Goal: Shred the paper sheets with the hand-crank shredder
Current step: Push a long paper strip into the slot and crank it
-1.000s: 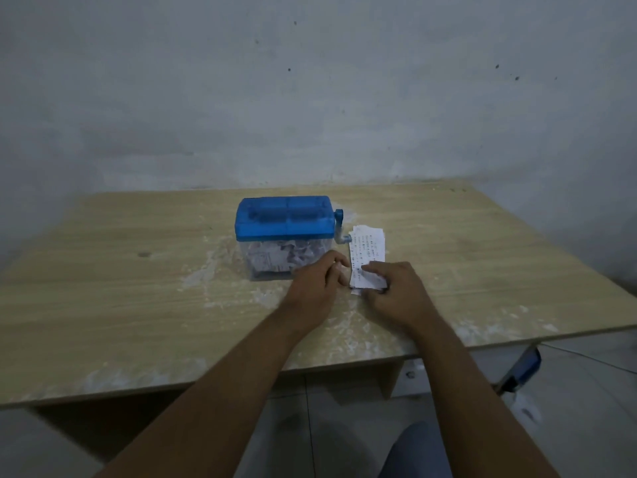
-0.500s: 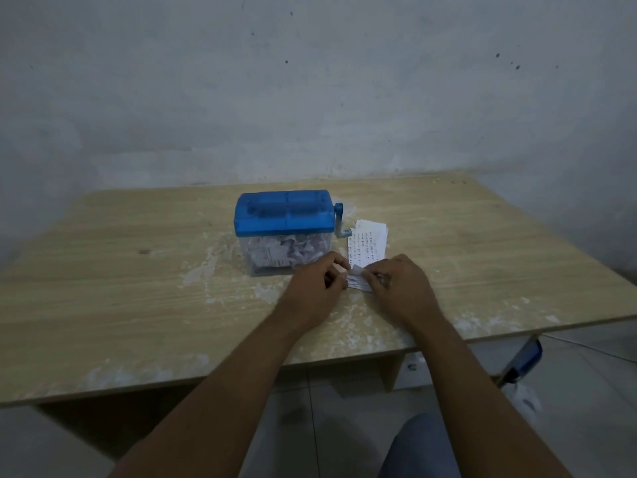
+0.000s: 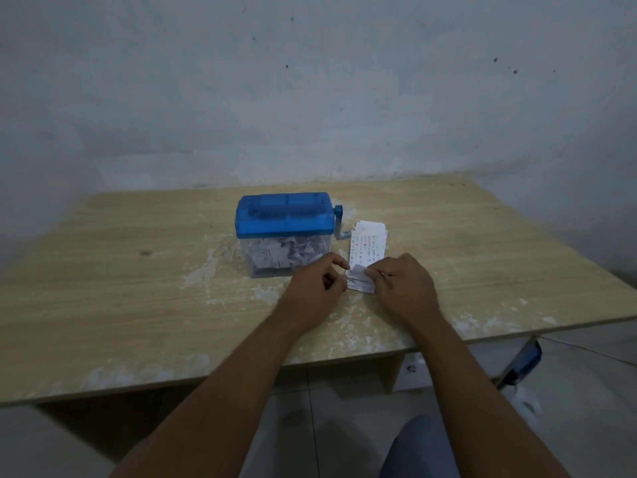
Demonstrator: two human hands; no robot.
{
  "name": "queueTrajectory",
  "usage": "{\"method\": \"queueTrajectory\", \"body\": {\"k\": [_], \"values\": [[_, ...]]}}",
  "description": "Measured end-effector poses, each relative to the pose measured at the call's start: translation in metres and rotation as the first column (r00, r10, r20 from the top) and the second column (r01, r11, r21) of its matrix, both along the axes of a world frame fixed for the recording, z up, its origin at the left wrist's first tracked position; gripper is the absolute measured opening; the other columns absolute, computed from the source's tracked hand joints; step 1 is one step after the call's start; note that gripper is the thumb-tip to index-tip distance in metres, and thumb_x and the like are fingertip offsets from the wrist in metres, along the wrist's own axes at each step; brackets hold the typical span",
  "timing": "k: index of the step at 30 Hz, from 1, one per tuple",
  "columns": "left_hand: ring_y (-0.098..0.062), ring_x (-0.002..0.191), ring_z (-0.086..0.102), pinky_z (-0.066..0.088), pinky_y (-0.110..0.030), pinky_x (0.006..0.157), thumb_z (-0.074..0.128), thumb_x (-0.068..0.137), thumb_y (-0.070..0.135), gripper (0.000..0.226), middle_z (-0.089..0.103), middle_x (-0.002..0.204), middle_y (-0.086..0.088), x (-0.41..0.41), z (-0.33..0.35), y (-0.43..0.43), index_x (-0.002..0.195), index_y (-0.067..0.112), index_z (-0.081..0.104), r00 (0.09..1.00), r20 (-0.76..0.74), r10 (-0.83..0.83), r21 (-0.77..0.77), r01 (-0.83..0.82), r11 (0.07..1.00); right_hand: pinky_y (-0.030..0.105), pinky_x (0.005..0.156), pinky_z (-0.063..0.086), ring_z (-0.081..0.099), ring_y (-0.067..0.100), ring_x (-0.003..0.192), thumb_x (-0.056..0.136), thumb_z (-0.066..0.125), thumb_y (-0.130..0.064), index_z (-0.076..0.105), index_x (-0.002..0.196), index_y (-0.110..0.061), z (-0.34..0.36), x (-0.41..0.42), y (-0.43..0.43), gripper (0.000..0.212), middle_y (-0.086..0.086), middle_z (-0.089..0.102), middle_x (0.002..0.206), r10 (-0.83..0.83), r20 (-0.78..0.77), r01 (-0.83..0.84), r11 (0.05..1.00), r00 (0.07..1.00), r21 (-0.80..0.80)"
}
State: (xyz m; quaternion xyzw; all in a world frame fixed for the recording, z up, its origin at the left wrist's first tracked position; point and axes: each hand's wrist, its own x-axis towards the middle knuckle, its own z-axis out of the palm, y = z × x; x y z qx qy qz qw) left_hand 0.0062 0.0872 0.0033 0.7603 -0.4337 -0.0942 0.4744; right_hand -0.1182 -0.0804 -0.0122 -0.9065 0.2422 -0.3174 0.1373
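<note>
A hand-crank shredder [image 3: 284, 215] with a blue lid stands mid-table; its clear bin [image 3: 286, 258] holds paper shreds. The blue crank [image 3: 340, 224] hangs on its right side. A small stack of printed paper sheets [image 3: 368, 246] lies just right of the shredder. My left hand [image 3: 319, 288] and my right hand [image 3: 403, 288] meet at the stack's near end, each pinching the near edge of the sheets, which curls up between the fingertips. The near part of the stack is hidden under my fingers.
The wooden table [image 3: 138, 305] bears white dusty patches around the shredder and along its front edge. A grey wall stands close behind. A blue object [image 3: 529, 357] hangs below the table's right front corner, over a tiled floor.
Both hands have stayed at the near end of the sheets; the near edge of the paper has been lifted and curled up between the fingertips. The view has shifted slightly.
</note>
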Motion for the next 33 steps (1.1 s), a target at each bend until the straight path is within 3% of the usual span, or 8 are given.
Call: {"method": "queueTrajectory", "body": {"k": [12, 14, 18, 22, 25, 27, 30, 33], "values": [[0.006, 0.086, 0.071, 0.060, -0.019, 0.081, 0.068, 0.102, 0.032, 0.018, 0.077, 0.092, 0.018, -0.003, 0.006, 0.001, 0.116, 0.043, 0.062, 0.999, -0.045, 0.002, 0.050, 0.000, 0.999, 0.030, 0.069, 0.044, 0.054, 0.007, 0.088, 0.091, 0.078, -0.040, 0.084, 0.094, -0.029, 0.009, -0.008, 0.007, 0.014, -0.013, 0.078, 0.094, -0.071, 0.136, 0.069, 0.997, 0.988, 0.020], [0.004, 0.087, 0.073, 0.059, -0.018, 0.078, 0.062, 0.106, 0.027, 0.017, 0.080, 0.095, 0.012, -0.005, 0.012, 0.002, 0.120, 0.038, 0.063, 0.991, -0.130, -0.009, 0.012, 0.010, 1.000, 0.031, 0.069, 0.051, 0.058, 0.005, 0.087, 0.093, 0.076, -0.040, 0.083, 0.096, -0.028, 0.012, -0.010, 0.013, 0.015, -0.011, 0.078, 0.096, -0.014, 0.174, 0.012, 1.000, 0.985, 0.017], [-0.024, 0.085, 0.078, 0.062, -0.034, 0.077, 0.049, 0.113, 0.032, 0.021, 0.082, 0.095, -0.003, -0.007, 0.035, 0.005, 0.127, 0.026, 0.064, 0.869, -0.494, -0.028, -0.142, -0.049, 0.989, 0.032, 0.075, 0.058, 0.068, 0.003, 0.088, 0.096, 0.076, -0.029, 0.081, 0.098, -0.019, 0.023, -0.017, 0.032, 0.012, -0.008, 0.076, 0.096, 0.185, 0.328, -0.191, 0.982, 0.926, -0.014], [-0.022, 0.077, 0.079, 0.062, -0.028, 0.068, 0.071, 0.102, 0.026, 0.022, 0.080, 0.092, -0.010, -0.006, 0.061, 0.010, 0.122, 0.018, 0.068, 0.842, -0.540, 0.010, -0.170, -0.121, 0.978, 0.034, 0.078, 0.059, 0.070, 0.012, 0.092, 0.093, 0.082, -0.018, 0.081, 0.097, -0.011, 0.042, -0.012, 0.057, 0.008, -0.001, 0.077, 0.097, 0.292, 0.435, -0.221, 0.953, 0.852, -0.206], [-0.019, 0.081, 0.080, 0.066, -0.032, 0.075, 0.081, 0.093, 0.014, 0.029, 0.080, 0.098, -0.009, -0.002, 0.084, 0.020, 0.118, 0.020, 0.068, 0.857, -0.516, -0.007, -0.207, -0.117, 0.971, 0.033, 0.080, 0.058, 0.069, 0.013, 0.093, 0.092, 0.084, -0.017, 0.081, 0.097, -0.009, 0.063, -0.007, 0.068, 0.009, -0.001, 0.077, 0.096, 0.353, 0.482, -0.244, 0.930, 0.802, -0.275], [-0.016, 0.084, 0.080, 0.066, -0.031, 0.077, 0.086, 0.088, 0.012, 0.035, 0.081, 0.095, -0.005, 0.001, 0.100, 0.028, 0.116, 0.021, 0.067, 0.880, -0.476, -0.014, -0.223, -0.106, 0.969, 0.032, 0.079, 0.059, 0.070, 0.013, 0.095, 0.092, 0.083, -0.017, 0.081, 0.100, -0.008, 0.076, -0.004, 0.074, 0.011, 0.000, 0.077, 0.098, 0.345, 0.520, -0.274, 0.939, 0.781, -0.210], [-0.018, 0.082, 0.080, 0.065, -0.028, 0.074, 0.089, 0.083, 0.008, 0.039, 0.082, 0.088, -0.008, 0.006, 0.120, 0.037, 0.114, 0.013, 0.067, 0.866, -0.499, -0.029, -0.266, -0.121, 0.956, 0.029, 0.076, 0.061, 0.071, 0.014, 0.092, 0.094, 0.080, -0.012, 0.079, 0.103, -0.008, 0.095, 0.004, 0.087, 0.010, 0.001, 0.074, 0.100, 0.207, 0.637, -0.312, 0.949, 0.742, 0.055], [-0.025, 0.085, 0.080, 0.067, -0.042, 0.082, 0.094, 0.078, 0.007, 0.041, 0.081, 0.092, -0.011, 0.012, 0.134, 0.044, 0.110, 0.008, 0.068, 0.864, -0.503, -0.012, -0.286, -0.153, 0.946, 0.036, 0.069, 0.061, 0.071, 0.018, 0.084, 0.100, 0.069, -0.013, 0.079, 0.104, -0.014, 0.112, 0.013, 0.093, 0.011, 0.003, 0.075, 0.101, 0.013, 0.732, -0.389, 0.853, 0.681, 0.347]]}}
